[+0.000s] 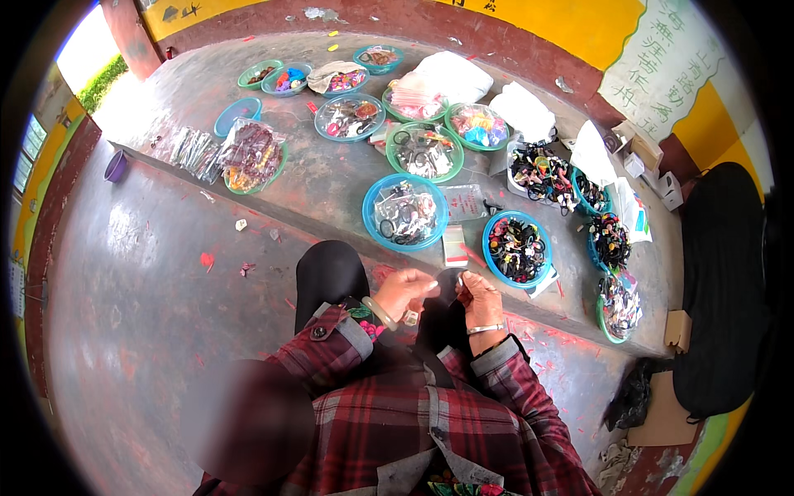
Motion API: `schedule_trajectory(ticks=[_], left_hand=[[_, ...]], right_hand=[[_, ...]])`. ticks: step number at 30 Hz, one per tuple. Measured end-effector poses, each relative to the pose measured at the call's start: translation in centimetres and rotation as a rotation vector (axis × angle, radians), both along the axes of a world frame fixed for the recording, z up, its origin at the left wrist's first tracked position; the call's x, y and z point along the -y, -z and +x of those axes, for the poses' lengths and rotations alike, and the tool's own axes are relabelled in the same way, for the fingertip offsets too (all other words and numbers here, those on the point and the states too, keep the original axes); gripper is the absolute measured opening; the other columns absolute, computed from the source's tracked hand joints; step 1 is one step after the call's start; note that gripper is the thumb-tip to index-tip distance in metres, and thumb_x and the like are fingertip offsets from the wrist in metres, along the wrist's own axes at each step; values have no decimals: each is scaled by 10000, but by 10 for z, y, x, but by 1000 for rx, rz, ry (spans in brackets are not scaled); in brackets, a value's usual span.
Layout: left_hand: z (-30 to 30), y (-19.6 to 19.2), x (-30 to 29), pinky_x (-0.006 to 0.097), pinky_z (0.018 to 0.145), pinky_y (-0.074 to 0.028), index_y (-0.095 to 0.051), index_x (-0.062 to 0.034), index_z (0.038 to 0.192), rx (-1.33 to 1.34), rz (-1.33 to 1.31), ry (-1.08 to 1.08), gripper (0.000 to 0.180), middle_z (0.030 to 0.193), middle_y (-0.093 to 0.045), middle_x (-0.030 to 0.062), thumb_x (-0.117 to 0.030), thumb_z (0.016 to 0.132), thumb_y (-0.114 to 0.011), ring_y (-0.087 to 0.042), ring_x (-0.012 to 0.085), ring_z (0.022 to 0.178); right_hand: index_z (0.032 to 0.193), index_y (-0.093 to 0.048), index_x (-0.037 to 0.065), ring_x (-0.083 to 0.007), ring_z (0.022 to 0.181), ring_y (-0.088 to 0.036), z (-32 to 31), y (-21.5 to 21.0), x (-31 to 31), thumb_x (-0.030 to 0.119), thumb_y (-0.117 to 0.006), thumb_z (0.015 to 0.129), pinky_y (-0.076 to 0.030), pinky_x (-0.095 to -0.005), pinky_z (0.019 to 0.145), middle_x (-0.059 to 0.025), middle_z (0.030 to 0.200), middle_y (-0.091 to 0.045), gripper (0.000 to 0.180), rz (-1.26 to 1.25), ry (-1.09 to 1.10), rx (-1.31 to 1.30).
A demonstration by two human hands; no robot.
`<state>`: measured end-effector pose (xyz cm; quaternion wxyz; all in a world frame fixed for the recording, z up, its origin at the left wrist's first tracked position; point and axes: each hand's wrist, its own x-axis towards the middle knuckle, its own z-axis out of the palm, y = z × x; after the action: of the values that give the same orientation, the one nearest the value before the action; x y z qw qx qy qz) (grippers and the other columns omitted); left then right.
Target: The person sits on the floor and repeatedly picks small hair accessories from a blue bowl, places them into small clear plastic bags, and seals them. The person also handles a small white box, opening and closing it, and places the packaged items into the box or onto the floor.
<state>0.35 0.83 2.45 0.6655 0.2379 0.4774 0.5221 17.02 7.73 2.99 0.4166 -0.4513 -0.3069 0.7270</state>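
We look down past a red plaid jacket (376,422) at two bare hands, just short of the front edge of a grey concrete platform (322,172). The left hand (403,292), wearing a pale bangle, has its fingers bent, with only a narrow space to the thumb; we cannot tell whether they hold anything. The right hand (481,302), with a silver bangle, pinches a small pale piece (461,279) between thumb and forefinger, above the right knee; it is too tiny for us to identify. The two hands are near each other but apart.

Along the platform's front edge, just beyond the right hand, we find a blue basin (486,250) of black and coloured hair ties. To its left lie a white-and-red card box (455,252) and a larger blue bowl (368,217) of bagged black loops. Behind that bowl, farther from the edge, stands a green bowl (427,178). Clear packets (194,155) lie toward the platform's left end.
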Motion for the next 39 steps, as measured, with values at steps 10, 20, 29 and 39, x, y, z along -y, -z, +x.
schedule_trajectory(ticks=[10,20,29,39], left_hand=[[-1,10,-3,236,644,-519,-530,37,1093,93,23,-31,248,1011,-606,117,-109,896,-495,-600,172,922],[0,8,-1,300,833,-483,-451,-10,1236,42,254,109,317,1089,-573,109,-61,928,-395,-588,191,956],[3,7,-1,283,843,-471,-448,-32,1250,62,274,144,333,1117,-558,88,-31,921,-397,-569,165,987],[3,13,0,268,832,-462,-447,-34,1255,-112,353,191,338,1102,-559,67,-23,921,-394,-559,132,975]], right_hand=[[891,-635,15,-114,614,-542,-5,6,0,30,-636,747,-446,-230,595,-51,792,-606,145,764,8,545],[898,-621,41,-272,792,-607,-12,-41,16,19,-623,717,-489,-327,690,-113,890,-617,183,1126,-188,802],[876,-622,59,-266,708,-592,-10,-37,15,34,-627,706,-480,-328,618,-108,839,-593,172,1007,-273,819],[770,-605,50,-160,583,-537,-8,-28,8,15,-643,667,-438,-267,523,-61,766,-540,115,1097,-256,897]])
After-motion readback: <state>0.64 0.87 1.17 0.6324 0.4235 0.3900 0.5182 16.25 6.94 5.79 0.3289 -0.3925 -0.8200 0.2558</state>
